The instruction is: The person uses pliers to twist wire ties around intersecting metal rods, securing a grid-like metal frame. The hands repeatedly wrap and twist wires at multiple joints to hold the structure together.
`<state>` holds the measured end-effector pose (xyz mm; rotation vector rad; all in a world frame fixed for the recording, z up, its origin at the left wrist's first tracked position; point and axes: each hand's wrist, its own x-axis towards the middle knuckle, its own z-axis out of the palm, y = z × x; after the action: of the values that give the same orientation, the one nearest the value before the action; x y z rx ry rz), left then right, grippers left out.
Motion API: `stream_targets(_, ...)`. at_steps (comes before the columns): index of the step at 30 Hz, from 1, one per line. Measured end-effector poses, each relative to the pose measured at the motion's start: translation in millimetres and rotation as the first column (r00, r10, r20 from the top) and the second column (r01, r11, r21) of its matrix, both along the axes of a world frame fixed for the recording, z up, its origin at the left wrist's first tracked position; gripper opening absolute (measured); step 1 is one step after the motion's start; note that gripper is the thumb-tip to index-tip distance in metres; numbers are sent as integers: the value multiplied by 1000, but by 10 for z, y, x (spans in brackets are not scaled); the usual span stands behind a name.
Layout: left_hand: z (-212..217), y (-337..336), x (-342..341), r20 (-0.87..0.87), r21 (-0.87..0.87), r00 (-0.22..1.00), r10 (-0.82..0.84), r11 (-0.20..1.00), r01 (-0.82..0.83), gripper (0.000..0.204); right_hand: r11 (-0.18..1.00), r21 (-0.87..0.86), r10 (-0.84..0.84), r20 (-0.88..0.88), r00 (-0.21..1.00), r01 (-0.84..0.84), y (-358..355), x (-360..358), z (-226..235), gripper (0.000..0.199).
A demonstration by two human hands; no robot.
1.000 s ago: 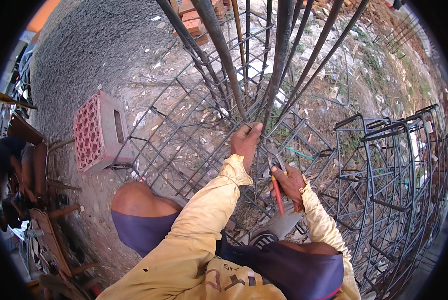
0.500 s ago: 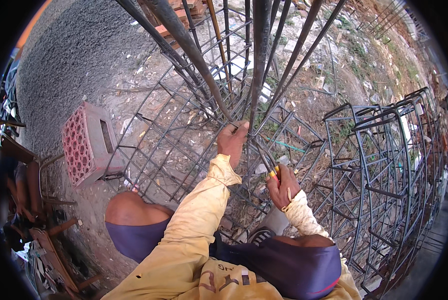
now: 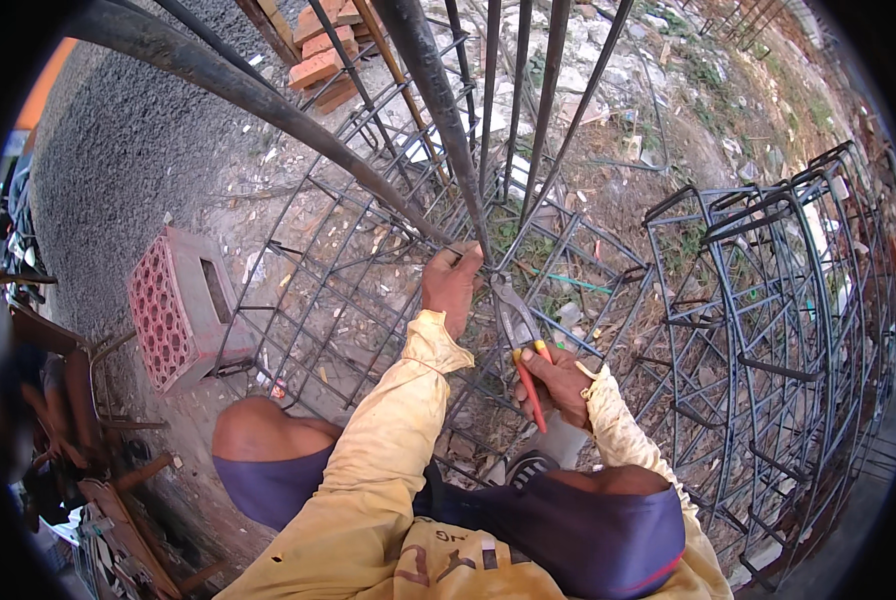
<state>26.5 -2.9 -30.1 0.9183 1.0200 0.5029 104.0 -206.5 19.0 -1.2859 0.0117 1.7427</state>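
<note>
While right hand (image 3: 560, 388) holds pincers (image 3: 517, 355) (1); left hand (image 3: 451, 288) touches rebar (image 3: 446, 110); crate (image 3: 190, 308): 1

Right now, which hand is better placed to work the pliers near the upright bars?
Probably the right: the right hand grips the red-handled pliers, their tips close to the upright bars. The left hand, fingertips up by those bars, shows no tool.

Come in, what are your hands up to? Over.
Left fingers at the dark bars. Right fingers gripping red-handled pliers, handles spread. Pliers' tip near the bars. Bars crowding close.
</note>
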Motion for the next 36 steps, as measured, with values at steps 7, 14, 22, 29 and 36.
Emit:
stream_targets(7, 43, 7, 44, -1, -35, 1000, -3, 999, 3, 18, 917, 339, 42, -607, 793, 210, -188, -34, -397, 39)
stream_targets(14, -37, -28, 38, 83, -76, 996, 33, 997, -27, 17, 985, -5, 26, 992, 122, -171, -170, -26, 74, 34)
stream_targets(22, 76, -83, 46, 106, -125, 993, 54, 991, -40, 15, 978, 37, 51, 912, 407, -205, -127, -185, 75, 25)
stream_targets(29, 106, -100, 50, 85, -127, 995, 57, 991, -46, 19, 961, -30, 95, 969, 226, -275, -115, -157, 186, 33)
stream_targets(36, 10, -33, 1, 105, -134, 994, 43, 991, -29, 14, 988, 9, 140, 412, 900, -157, -61, -82, 72, 40)
